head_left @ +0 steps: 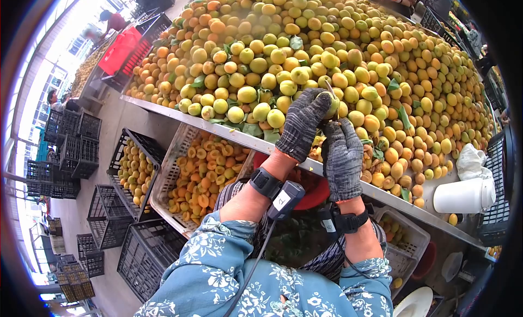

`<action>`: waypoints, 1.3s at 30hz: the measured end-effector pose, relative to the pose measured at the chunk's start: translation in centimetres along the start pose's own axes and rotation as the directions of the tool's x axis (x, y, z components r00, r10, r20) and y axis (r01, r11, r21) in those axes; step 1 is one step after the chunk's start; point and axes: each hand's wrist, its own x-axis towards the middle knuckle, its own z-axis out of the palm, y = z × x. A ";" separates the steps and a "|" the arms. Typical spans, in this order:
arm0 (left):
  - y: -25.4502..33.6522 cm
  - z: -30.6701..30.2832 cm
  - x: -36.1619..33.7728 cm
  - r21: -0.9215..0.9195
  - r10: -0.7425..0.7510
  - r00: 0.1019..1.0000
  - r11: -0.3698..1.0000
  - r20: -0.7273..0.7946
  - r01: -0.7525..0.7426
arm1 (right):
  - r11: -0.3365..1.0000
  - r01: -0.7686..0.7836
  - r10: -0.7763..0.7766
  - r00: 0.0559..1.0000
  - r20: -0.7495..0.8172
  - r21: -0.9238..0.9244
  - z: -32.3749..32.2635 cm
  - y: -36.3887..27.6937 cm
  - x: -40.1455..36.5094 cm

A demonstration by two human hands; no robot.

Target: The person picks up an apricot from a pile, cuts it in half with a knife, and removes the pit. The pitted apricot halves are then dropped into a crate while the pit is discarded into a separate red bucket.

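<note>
My left hand (304, 127), in a dark grey knitted glove, pinches a greenish apricot (332, 106) above the near edge of a big heap of apricots (305, 39). Just below that fruit is my right hand (344, 160), gloved the same way. Its fingers are closed near the apricot's underside, and whatever they hold is mostly hidden. A thin dark sliver shows by the fruit, too small to name. Brownish torn apricot scraps (372, 158) lie beside my right hand on the heap's edge.
At lower left a white crate (158, 200) holds apricot halves, beside a black crate (121, 153) of whole apricots. A red basin (313, 194) sits below the metal table edge (218, 124). A white bucket (458, 196) stands right. Other people are in the background.
</note>
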 end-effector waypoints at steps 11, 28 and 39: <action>-1.0 0.6 0.4 -0.881 -0.474 0.878 0.382 0.073 0.280 | 0.846 -0.445 0.401 0.894 0.200 0.292 -0.7 -1.3 0.1; -2.3 -1.3 -0.5 0.257 0.288 0.943 0.911 0.170 -0.324 | 0.997 -0.007 0.018 0.990 0.137 -0.081 -0.8 1.4 0.1; -0.7 -0.2 0.8 -0.866 -0.512 0.840 0.321 0.181 0.383 | 0.852 -0.460 0.426 0.887 0.178 0.250 -0.2 -1.2 -0.4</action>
